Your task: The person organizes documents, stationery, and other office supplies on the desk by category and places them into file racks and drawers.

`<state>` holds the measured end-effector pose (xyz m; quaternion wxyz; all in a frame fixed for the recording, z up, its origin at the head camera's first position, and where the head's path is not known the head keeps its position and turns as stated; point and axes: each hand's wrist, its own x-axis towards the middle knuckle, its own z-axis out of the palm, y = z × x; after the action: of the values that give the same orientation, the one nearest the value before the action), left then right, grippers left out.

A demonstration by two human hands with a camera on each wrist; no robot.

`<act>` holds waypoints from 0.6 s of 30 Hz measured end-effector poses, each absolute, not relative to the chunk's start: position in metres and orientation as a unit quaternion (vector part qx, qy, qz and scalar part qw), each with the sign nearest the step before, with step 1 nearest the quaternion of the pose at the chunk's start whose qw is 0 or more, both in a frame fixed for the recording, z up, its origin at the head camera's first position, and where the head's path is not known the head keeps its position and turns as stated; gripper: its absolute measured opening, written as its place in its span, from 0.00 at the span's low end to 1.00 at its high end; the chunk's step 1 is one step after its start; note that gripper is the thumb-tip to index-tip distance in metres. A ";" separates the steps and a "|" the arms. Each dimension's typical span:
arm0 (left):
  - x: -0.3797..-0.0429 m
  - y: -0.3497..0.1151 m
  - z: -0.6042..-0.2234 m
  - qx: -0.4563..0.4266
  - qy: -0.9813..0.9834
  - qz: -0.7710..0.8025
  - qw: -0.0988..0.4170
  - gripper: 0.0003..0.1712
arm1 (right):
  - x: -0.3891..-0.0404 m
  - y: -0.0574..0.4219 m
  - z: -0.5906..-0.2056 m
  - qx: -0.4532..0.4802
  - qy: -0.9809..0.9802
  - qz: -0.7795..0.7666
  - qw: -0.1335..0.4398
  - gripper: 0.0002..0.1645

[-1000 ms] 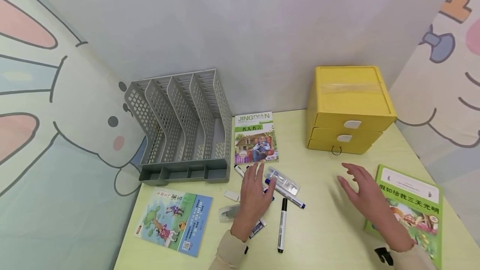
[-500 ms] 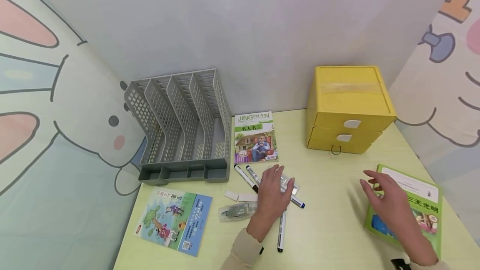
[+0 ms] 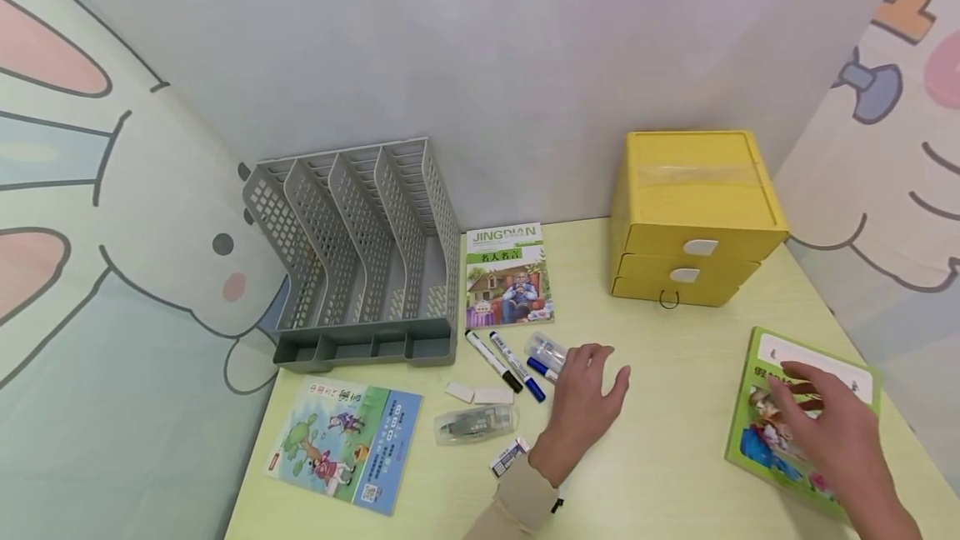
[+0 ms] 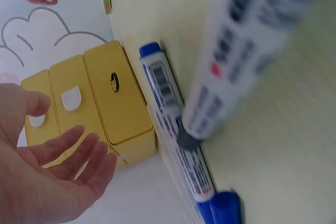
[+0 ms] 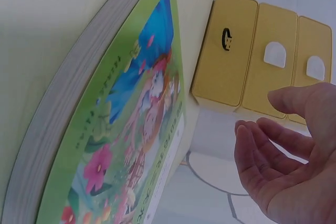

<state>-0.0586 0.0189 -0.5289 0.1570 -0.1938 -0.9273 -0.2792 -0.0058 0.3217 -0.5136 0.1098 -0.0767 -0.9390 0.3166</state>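
Front-left of the yellow three-drawer plastic box [image 3: 693, 182]: the left hand [image 3: 581, 407], over the markers, has moved right since the first frame, towards the box's side.
Left fingers: loosely curved, thumb spread well away, nothing in their hold.
In front of the box, to its right: the right hand [image 3: 836, 432] has also moved right, from bare desk to above the thick green-covered picture book [image 3: 768, 436], which lies flat there.
Right fingers: bent towards the thumb with a gap between, holding nothing.
Markers, front-left of the box: a white marker with a black cap [image 3: 493, 362] and a white marker with a blue cap [image 3: 517, 367], earlier mostly covered by the left hand, now lie in full view; a second blue-capped white marker [image 3: 542, 369] is partly hidden by that hand, beside a clear plastic case [image 3: 545, 348].
Uncovered too, further left of the box: a clear rounded plastic case with a grey-green object inside [image 3: 476, 423].
Unmoved: the box itself, and well left of it the grey plastic file rack [image 3: 367, 352].
Desk: pale yellow-green top [image 3: 660, 465], running under the box.
Room: a plain whitish wall [image 3: 525, 65] behind the box; cartoon-printed panels on both sides, a rabbit [image 3: 172, 223] on the far left.
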 end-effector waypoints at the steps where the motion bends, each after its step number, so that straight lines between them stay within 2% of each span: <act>1: -0.058 0.022 -0.529 -0.195 -0.929 -0.278 0.151 0.18 | -0.004 0.324 -0.513 -0.088 -0.940 0.313 0.103 0.24; 7: -0.056 0.044 -0.532 -0.211 -0.929 -0.269 0.145 0.15 | -0.002 0.335 -0.514 -0.157 -0.942 0.290 0.057 0.29; 13: -0.054 0.067 -0.534 -0.229 -0.923 -0.258 0.169 0.12 | 0.006 0.346 -0.520 -0.208 -0.936 0.284 0.030 0.33; 18: -0.051 0.084 -0.536 -0.241 -0.921 -0.264 0.157 0.10 | 0.012 0.355 -0.524 -0.271 -0.916 0.294 -0.033 0.39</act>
<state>-0.0511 0.0837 -0.5360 0.1567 -0.2408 -0.9208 -0.2637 0.0123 0.3553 -0.5241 -0.0328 -0.2710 -0.9160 0.2941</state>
